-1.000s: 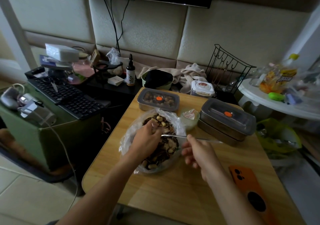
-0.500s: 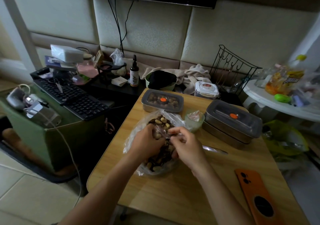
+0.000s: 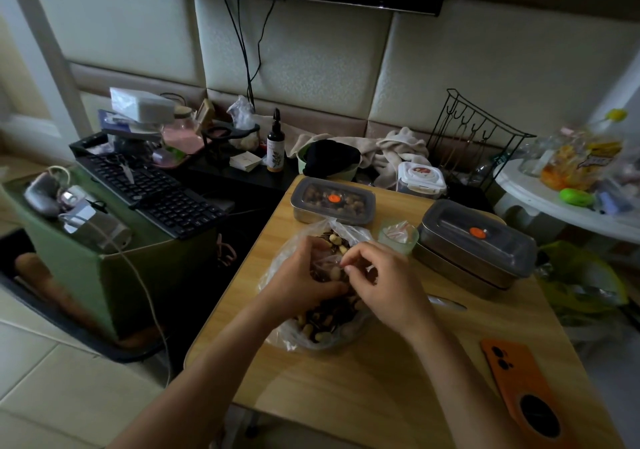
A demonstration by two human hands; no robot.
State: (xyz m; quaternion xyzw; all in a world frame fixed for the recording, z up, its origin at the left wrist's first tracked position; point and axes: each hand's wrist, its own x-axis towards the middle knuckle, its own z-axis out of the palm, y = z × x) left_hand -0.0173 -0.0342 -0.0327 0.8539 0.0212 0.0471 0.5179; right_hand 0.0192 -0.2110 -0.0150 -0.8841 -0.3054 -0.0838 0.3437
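Over the wooden table, left hand and right hand meet in the nut bag, fingers curled, pinching plastic.

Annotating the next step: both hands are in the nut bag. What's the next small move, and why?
Probably lift the right hand clear with the pale nut that its fingertips seem to pinch. The left hand grips the bag and steadies it, and the utensil lies aside, so this looks like picking by hand.

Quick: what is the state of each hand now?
Left hand: curled inside the bag of nuts; grip cannot be told.
Right hand: fingers curled there too; cannot be told.
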